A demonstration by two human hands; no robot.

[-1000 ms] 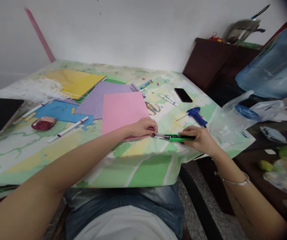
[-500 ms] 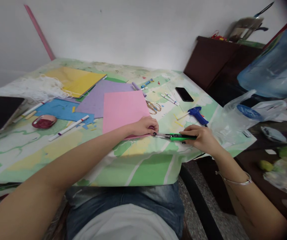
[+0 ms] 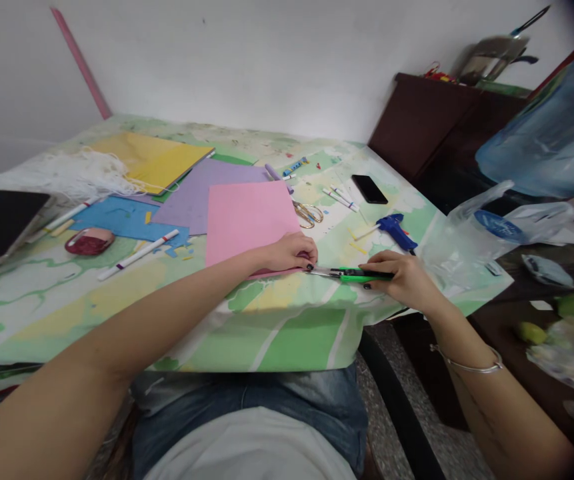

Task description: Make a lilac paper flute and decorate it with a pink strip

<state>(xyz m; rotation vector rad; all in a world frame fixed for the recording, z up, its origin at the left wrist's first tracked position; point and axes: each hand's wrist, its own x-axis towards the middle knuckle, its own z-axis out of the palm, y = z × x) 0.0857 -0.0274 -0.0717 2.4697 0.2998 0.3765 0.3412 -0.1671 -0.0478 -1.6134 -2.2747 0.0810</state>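
Note:
At the near right corner of a pink sheet (image 3: pixel 247 217), my left hand (image 3: pixel 291 252) is closed, its fingertips on the sheet's edge. A bit of dark pink shows between those fingers, too small to make out. Level with it to the right, my right hand (image 3: pixel 401 277) grips a green and black utility knife (image 3: pixel 354 275). The knife's blade points left, and its tip meets the paper's edge beside my left fingertips. Gold-handled scissors (image 3: pixel 309 215) lie just beyond the pink sheet, partly beneath its right side.
A blue glue gun (image 3: pixel 395 232) and a black phone (image 3: pixel 369 189) lie beyond my right hand. Purple (image 3: pixel 187 200), blue (image 3: pixel 127 219) and yellow (image 3: pixel 151 159) sheets spread leftward, near white cord (image 3: pixel 67 175). A marker (image 3: pixel 138 255) and a red case (image 3: pixel 89 241) sit left.

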